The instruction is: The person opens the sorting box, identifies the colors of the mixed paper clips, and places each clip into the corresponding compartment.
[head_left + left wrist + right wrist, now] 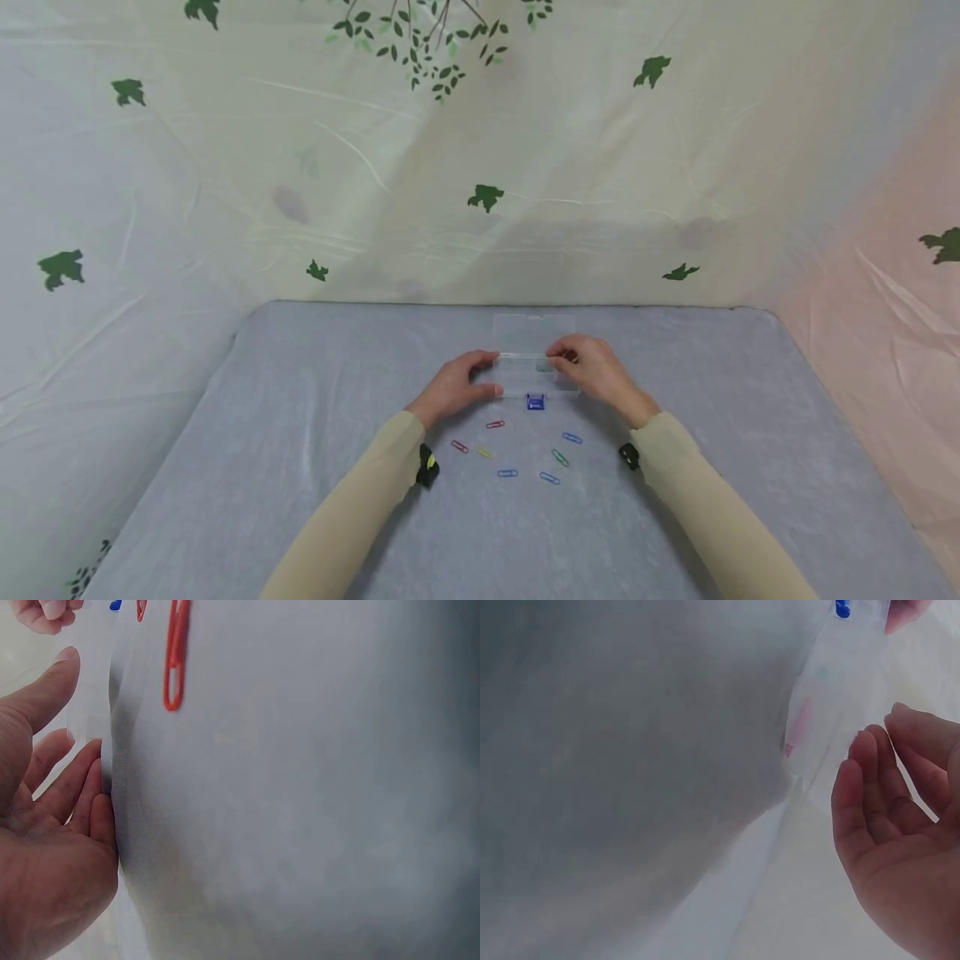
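A clear plastic box lies on the grey cloth, its see-through lid raised at the far side and its blue latch facing me. My left hand holds the box's left end, thumb at the near corner and fingers at the far one. Over the right part is my right hand, thumb and forefinger tips close together; I cannot tell if something small is between them. A pale teal item shows beside those fingertips. Through the box wall, the right wrist view shows something pink inside.
In front of the box lie several scattered paper clips, among them a red clip, a yellow clip, a green clip and a blue clip. A leaf-patterned curtain hangs behind the table.
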Demonstrator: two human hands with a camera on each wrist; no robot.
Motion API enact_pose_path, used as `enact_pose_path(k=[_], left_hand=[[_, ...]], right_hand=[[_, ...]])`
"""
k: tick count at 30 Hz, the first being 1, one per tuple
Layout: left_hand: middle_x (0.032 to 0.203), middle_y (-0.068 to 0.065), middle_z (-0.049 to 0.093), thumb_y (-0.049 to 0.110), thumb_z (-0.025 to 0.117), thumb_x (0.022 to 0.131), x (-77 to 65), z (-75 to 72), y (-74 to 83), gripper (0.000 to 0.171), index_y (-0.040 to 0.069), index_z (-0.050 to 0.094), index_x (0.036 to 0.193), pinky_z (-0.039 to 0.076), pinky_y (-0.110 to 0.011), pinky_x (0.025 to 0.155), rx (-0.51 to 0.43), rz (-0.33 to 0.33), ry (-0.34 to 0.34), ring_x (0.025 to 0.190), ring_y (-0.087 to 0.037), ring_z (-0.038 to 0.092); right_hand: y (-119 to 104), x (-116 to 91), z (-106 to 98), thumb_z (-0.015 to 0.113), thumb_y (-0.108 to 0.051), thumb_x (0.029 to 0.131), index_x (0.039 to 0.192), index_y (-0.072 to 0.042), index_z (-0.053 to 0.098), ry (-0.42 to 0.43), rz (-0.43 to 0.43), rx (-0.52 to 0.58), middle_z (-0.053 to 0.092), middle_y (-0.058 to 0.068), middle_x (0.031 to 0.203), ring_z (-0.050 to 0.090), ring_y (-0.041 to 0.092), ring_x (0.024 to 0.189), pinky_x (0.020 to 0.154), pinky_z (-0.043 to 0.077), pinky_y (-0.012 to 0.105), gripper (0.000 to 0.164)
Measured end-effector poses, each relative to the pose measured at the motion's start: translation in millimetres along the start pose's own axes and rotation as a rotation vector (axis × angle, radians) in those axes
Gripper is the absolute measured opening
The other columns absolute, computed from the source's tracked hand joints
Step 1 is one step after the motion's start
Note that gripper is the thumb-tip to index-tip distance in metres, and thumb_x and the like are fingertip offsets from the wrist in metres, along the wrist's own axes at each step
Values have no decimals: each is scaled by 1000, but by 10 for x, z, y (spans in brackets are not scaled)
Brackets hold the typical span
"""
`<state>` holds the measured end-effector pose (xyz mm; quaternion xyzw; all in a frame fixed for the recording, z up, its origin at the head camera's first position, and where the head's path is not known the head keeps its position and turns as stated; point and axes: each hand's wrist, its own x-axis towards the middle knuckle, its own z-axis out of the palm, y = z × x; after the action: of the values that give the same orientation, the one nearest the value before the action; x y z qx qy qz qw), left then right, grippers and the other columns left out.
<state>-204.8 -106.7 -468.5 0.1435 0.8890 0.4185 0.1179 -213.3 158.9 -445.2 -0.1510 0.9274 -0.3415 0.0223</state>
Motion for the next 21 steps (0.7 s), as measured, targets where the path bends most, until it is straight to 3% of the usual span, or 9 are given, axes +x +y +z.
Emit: enact_pose_path(k=[21], left_hand=[[150, -12, 56, 28, 79, 93, 5, -13, 10, 65, 13, 53, 151, 32, -45, 122, 1, -7, -18, 143, -30, 47]], right_hand=[[-66, -485, -163, 75, -12, 97, 114, -3, 76, 97, -160, 8, 75, 9, 113, 68, 28, 105, 92, 56, 52, 19]])
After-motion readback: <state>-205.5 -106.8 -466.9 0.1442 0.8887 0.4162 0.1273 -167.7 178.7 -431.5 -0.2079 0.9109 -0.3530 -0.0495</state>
